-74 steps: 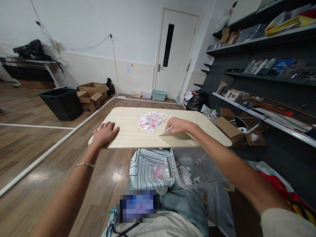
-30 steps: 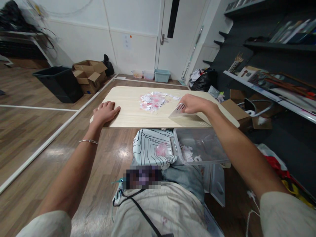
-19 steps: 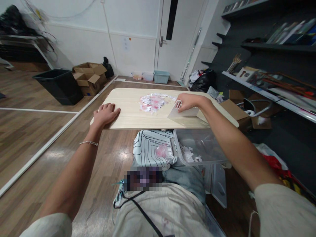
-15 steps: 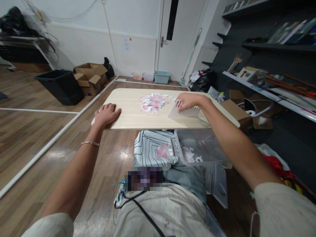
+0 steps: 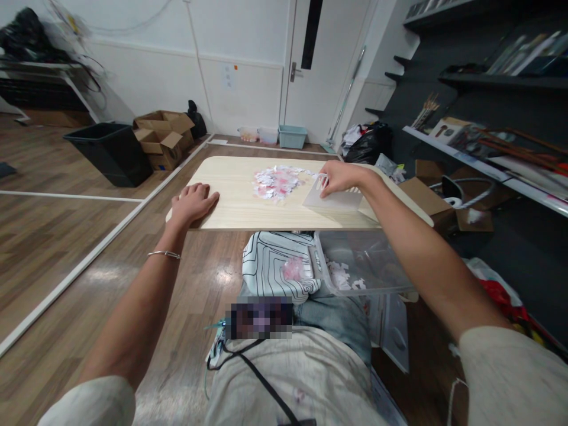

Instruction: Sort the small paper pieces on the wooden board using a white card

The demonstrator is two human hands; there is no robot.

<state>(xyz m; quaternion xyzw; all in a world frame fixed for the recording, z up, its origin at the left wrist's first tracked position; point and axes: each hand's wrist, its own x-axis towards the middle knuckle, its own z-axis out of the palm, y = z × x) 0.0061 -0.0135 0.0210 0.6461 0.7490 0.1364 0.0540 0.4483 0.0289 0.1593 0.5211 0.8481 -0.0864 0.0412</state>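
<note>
Left hand (image 5: 193, 203) open on board (image 5: 235, 210); right hand (image 5: 338, 177) grips pale card (image 5: 335, 200) near scraps (image 5: 277, 181).

No text is legible — the wall sheet (image 5: 228, 77) shows only blurred marks.

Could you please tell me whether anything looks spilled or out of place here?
Possibly: a pink clump lies on the white, black-lined cloth below the pale wood-grain board, apart from the white and pink scraps heaped on top. Whether it spilled, I cannot tell. Some scraps also trail toward the right hand.
</note>
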